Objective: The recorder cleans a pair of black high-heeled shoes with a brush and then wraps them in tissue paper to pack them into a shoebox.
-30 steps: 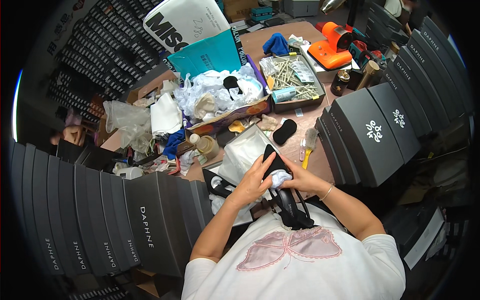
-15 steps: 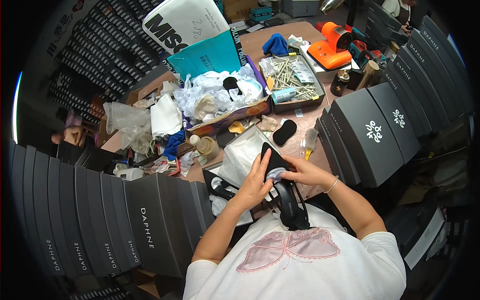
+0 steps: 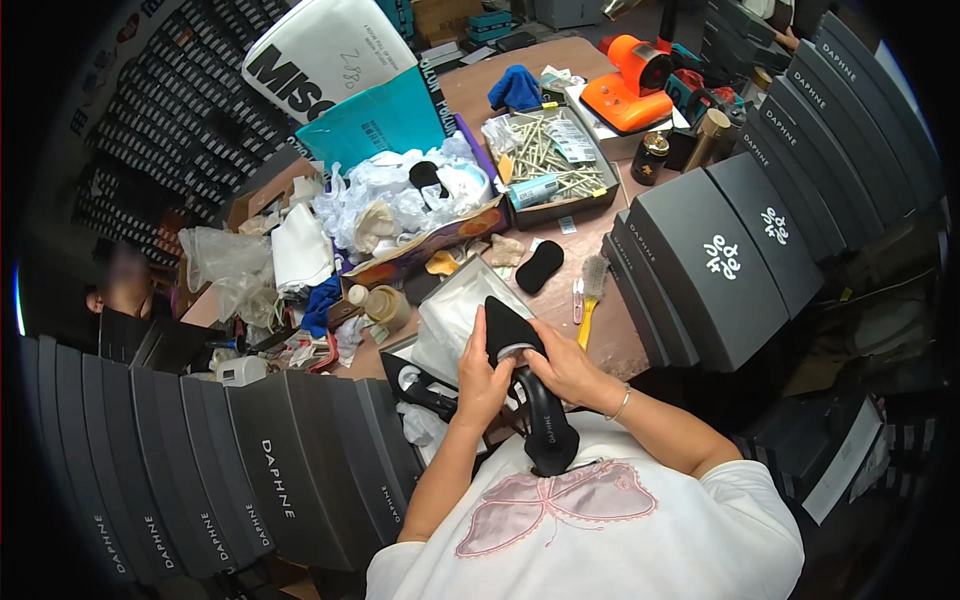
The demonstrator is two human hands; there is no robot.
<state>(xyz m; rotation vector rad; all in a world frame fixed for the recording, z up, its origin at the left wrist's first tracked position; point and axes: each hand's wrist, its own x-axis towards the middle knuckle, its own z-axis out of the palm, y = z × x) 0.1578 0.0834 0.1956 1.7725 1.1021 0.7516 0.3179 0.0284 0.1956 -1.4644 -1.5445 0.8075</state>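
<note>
A black pointed-toe shoe [image 3: 511,327] is held between my two hands, its toe pointing away from me and its heel end close to my shirt. My left hand [image 3: 485,380] grips the left side of the toe part. On the other side my right hand [image 3: 563,368] wraps the shoe, with the thumb at its opening. A bit of whitish stuffing shows inside the toe. Just beyond the hands is a shoe box [image 3: 470,300] lined with white tissue. Another black shoe [image 3: 415,385] lies at its near left part, partly covered by my left arm.
Dark shoe boxes [image 3: 290,470] are stacked at left, with more [image 3: 700,270] at right. On the table are a brush [image 3: 590,300], a black oval pad [image 3: 540,266], a bottle [image 3: 383,305], a carton of crumpled wrapping [image 3: 430,240], a box of pale sticks [image 3: 560,165] and an orange device [image 3: 630,90].
The shoe has tilted, so more of its toe top shows, and both hands have shifted slightly left and nearer to me. My right thumb has moved along the opening. The whole view has shifted.
</note>
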